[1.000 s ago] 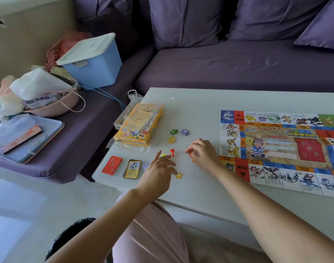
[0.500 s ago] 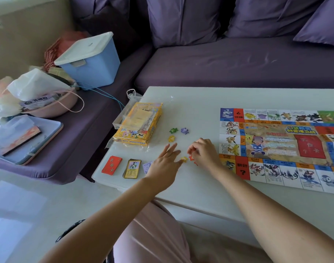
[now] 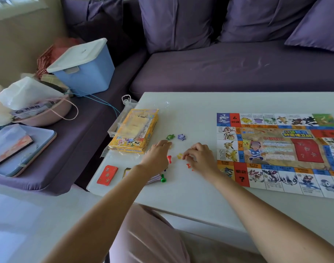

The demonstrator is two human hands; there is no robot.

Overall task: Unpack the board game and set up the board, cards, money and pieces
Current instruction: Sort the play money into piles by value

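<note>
Having left the yellow star-shaped plastic token (image 3: 179, 155), the straight-fingered left hand (image 3: 156, 156) is reaching forward on the white tabletop (image 3: 200, 196). The right hand (image 3: 199, 158) is curling beside that token, pinch unclear. Piece sorting is progressing.

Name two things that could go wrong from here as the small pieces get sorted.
1. The green pawn lies close beside the left hand; drawing that hand back could flick it off the table.
2. The red cards sit near the table's corner, where the same arm might knock them down.
</note>
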